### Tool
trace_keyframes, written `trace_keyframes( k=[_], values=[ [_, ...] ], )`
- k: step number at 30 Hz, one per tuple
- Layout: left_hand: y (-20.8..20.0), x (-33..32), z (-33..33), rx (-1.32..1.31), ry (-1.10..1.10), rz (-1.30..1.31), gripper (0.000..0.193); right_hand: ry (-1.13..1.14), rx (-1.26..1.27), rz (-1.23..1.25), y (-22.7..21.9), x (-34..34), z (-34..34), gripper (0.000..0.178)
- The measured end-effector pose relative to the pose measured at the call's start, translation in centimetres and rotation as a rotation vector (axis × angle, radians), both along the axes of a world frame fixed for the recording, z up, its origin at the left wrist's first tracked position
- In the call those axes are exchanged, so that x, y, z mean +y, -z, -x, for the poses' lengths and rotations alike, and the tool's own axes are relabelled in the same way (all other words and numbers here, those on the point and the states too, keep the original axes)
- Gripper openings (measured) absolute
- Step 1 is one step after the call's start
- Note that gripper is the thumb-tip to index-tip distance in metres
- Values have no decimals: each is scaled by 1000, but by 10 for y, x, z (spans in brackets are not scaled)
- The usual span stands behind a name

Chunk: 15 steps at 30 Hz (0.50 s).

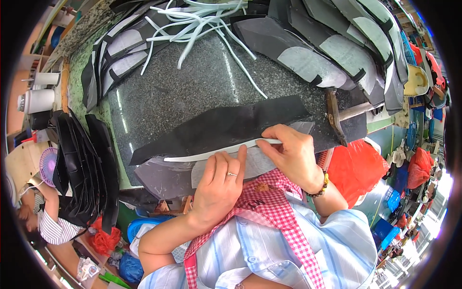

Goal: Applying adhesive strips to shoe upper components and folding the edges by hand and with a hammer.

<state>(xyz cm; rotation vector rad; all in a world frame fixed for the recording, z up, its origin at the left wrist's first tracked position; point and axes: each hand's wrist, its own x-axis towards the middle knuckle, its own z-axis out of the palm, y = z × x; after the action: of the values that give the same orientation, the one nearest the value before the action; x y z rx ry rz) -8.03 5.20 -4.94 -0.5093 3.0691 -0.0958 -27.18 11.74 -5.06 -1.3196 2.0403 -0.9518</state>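
A long white strip point(199, 157) lies along the lower edge of a folded black sheet piece point(226, 124), over a grey layer with a pale patch. My left hand point(219, 185), with a ring on one finger, lays its outstretched fingertips on the strip near its middle. At the strip's right end my right hand point(292, 151), a beaded bracelet on its wrist, has thumb and index finger pinched on the strip. The piece rests on a dark speckled stone slab point(178, 91) near its front edge.
Loose white strips point(192, 24) are heaped at the far side. Stacks of black pieces with pale patches point(313, 62) stand back right and back left point(125, 45). A hammer point(334, 115) lies right of the work. More black pieces point(79, 168) hang at left, near another person point(55, 219).
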Motion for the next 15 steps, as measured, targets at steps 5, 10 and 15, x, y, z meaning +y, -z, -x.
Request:
trace_keyframes(
  k=[5,10,15],
  values=[
    [-2,-2,4,46,18,-33,52,39,1,75,2,7,18,14],
    [1,3,9,-16,52,65,63,22,98,36,6,-2,20,20],
    [-10,-5,6,-41,90,79,78,33,8,-270,-14,-5,47,35]
  ],
)
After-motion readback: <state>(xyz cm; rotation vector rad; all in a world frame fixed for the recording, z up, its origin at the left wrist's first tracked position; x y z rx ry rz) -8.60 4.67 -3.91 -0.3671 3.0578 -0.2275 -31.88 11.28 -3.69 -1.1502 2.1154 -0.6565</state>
